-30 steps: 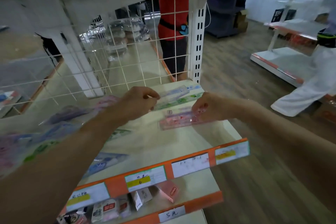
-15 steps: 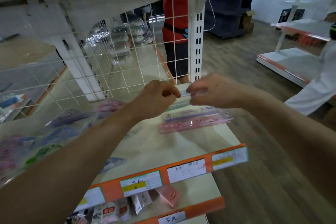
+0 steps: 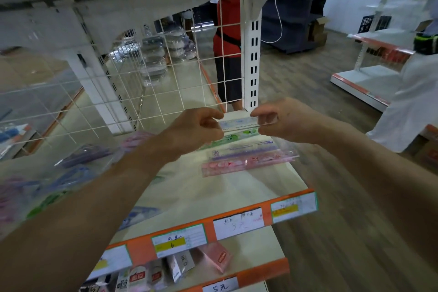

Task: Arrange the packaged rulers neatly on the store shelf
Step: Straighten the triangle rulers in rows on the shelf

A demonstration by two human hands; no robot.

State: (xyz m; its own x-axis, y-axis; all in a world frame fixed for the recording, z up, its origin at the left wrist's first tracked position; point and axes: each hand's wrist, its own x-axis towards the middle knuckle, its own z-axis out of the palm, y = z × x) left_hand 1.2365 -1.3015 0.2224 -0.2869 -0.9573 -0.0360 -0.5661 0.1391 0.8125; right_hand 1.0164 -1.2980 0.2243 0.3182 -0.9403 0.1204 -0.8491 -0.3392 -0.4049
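A: Where's the pale blue packaged ruler (image 3: pixel 237 123)?

B: At twelve o'clock over the cream shelf (image 3: pixel 227 193); your left hand (image 3: pixel 193 129) and right hand (image 3: pixel 283 119) fingers pinch its ends.

I count two hands (image 3: pixel 193 129), four packaged rulers (image 3: pixel 246 163) at the shelf's right end, three price labels (image 3: pixel 238 223) on its front edge

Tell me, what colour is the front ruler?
Pink ruler, seen in the head view.
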